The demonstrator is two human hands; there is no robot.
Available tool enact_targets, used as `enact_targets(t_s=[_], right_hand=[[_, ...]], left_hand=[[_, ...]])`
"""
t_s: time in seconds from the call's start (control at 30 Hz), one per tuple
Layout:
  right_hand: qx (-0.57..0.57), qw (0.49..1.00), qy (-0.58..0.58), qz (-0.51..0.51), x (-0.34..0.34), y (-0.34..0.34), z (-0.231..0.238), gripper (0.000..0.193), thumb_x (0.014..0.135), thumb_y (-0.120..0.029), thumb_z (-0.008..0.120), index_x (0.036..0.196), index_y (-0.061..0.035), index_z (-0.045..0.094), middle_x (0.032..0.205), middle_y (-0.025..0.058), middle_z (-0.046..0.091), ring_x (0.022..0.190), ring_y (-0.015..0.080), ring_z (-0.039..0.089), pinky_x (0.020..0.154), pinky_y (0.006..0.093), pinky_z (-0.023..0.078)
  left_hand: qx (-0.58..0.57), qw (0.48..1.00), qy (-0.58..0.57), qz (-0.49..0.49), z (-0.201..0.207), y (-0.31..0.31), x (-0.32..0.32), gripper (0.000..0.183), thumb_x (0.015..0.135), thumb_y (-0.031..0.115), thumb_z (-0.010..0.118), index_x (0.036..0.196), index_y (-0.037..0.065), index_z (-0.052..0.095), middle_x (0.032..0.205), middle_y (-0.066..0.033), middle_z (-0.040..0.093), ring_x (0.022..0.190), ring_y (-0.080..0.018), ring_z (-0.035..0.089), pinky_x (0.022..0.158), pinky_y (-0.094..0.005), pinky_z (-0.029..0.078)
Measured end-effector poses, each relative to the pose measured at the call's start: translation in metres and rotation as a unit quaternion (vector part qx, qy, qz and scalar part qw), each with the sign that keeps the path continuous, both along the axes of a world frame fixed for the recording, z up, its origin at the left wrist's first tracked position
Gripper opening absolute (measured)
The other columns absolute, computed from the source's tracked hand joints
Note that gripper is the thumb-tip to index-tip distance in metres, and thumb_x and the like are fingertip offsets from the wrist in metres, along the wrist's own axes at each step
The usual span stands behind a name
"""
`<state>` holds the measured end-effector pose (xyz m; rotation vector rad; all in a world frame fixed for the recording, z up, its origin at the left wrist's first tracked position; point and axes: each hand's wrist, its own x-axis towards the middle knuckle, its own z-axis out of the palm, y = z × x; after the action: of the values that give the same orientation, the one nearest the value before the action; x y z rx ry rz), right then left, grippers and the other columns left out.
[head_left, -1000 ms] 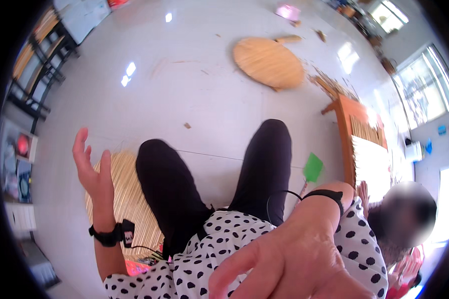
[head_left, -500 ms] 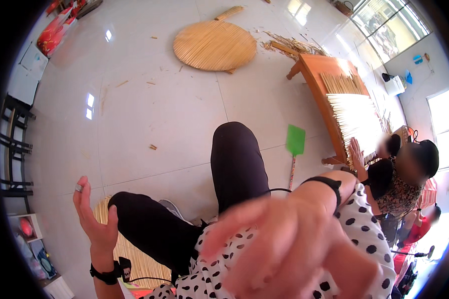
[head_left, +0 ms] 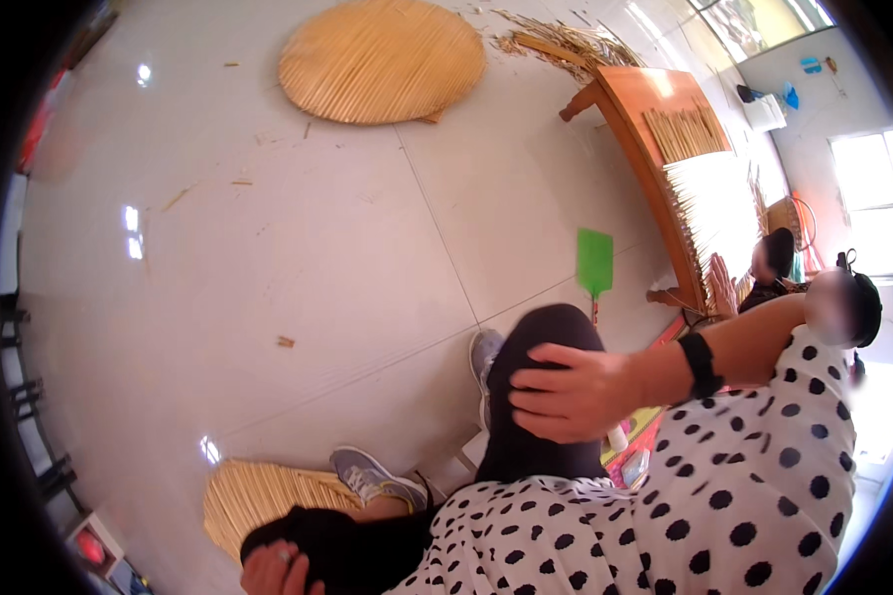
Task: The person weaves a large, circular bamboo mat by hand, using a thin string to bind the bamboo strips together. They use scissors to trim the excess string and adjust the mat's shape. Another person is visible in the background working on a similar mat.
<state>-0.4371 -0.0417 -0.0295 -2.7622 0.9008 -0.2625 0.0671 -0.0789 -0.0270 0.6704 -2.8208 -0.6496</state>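
My right hand [head_left: 571, 393] rests on my right knee with its fingers apart and nothing in it; a black band circles the wrist. At the lower edge my left hand [head_left: 278, 570], a ring on one finger, lies against my left knee, fingers slightly bent and holding nothing visible. The frame edge cuts off part of that hand. Beside the left knee, a mat of pale stalks [head_left: 268, 496] lies partly hidden under the leg. A green fly swatter [head_left: 595, 260] lies on the floor beyond my right knee, its handle partly hidden.
A round mat of stalks [head_left: 382, 61] lies on the tiled floor ahead, near a heap of loose stalks [head_left: 566, 45]. At right stands a low wooden table [head_left: 620, 119] bearing rows of stalks [head_left: 709, 203], a co-worker's hand [head_left: 721, 283] upon them. Dark stools line the left.
My right hand has dropped from in front of me onto my right knee. My left hand, raised and spread before, has come down to the left knee. The view has shifted.
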Motion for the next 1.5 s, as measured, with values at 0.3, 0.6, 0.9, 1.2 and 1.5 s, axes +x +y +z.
enact_targets(t_s=[0.3, 0.6, 0.9, 1.2, 1.5], right_hand=[[0.075, 0.995, -0.032, -0.062, -0.058, 0.029, 0.009, 0.019, 0.086, -0.024, 0.056, 0.092, -0.0096, 0.067, 0.110, 0.0074, 0.068, 0.105, 0.0219, 0.062, 0.094, 0.0395, 0.040], [0.149, 0.970, -0.188, -0.048, -0.064, 0.040, 0.022, 0.030, 0.089, -0.032, 0.047, 0.095, -0.0124, 0.068, 0.110, 0.0046, 0.068, 0.102, 0.0189, 0.063, 0.091, 0.0372, 0.040], [0.223, 0.931, -0.267, -0.107, -0.063, 0.077, 0.068, 0.015, 0.083, -0.023, 0.057, 0.086, -0.0103, 0.065, 0.098, 0.0052, 0.066, 0.093, 0.0225, 0.062, 0.087, 0.0379, 0.044], [0.371, 0.844, -0.257, -0.290, -0.034, 0.139, 0.080, 0.011, 0.074, -0.016, 0.063, 0.080, -0.0079, 0.063, 0.085, 0.0084, 0.064, 0.086, 0.0282, 0.059, 0.083, 0.0401, 0.046], [0.505, 0.611, -0.202, -0.575, -0.067, 0.051, 0.100, 0.019, 0.083, -0.017, 0.055, 0.092, -0.0032, 0.065, 0.084, 0.0207, 0.067, 0.080, 0.0400, 0.066, 0.068, 0.0494, 0.054]], left_hand=[[0.071, 0.991, -0.098, 0.062, 0.029, -0.026, 0.004, 0.027, 0.092, 0.022, 0.051, 0.094, 0.002, 0.069, 0.093, -0.0139, 0.065, 0.085, -0.0317, 0.064, 0.077, -0.0434, 0.053], [0.189, 0.982, -0.012, -0.021, 0.042, -0.033, 0.001, 0.024, 0.089, 0.021, 0.052, 0.100, 0.005, 0.067, 0.099, -0.0133, 0.064, 0.089, -0.0316, 0.064, 0.077, -0.0438, 0.051], [0.062, 0.933, 0.351, -0.052, -0.006, -0.015, -0.073, 0.022, 0.081, 0.030, 0.055, 0.079, 0.010, 0.064, 0.078, -0.0093, 0.059, 0.065, -0.0245, 0.057, 0.058, -0.0364, 0.047], [0.227, 0.901, -0.271, -0.251, 0.080, -0.024, -0.189, 0.036, 0.074, 0.024, 0.070, 0.106, 0.010, 0.062, 0.107, -0.0117, 0.058, 0.098, -0.0312, 0.057, 0.078, -0.0468, 0.047], [0.063, 0.952, -0.296, 0.047, 0.171, -0.151, -0.341, 0.071, 0.082, 0.022, 0.069, 0.143, 0.007, 0.037, 0.148, -0.0226, 0.031, 0.137, -0.0410, 0.029, 0.107, -0.0525, 0.032]])
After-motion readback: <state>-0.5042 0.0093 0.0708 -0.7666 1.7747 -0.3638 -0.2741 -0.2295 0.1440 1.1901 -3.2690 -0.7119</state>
